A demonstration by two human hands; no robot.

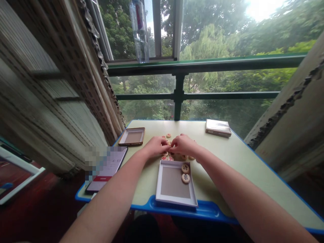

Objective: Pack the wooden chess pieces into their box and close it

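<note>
1. A pale table (255, 179) with a blue edge.
2. A dark-edged device (107, 178) at the table's near left, its screen partly pixelated, with a red bar and "6:57" showing.
3. A closed, light-coloured box (218, 126) lying at the far right of the table.
4. A green metal railing (227, 64) beyond the table, with a clear plastic bottle (140, 37) at its left.
5. Patterned left curtain (53, 67) and pale right curtain (291, 135).
6. Leafy trees (215, 47) outside, far.
7. Dark red floor (50, 206), near left.
</note>
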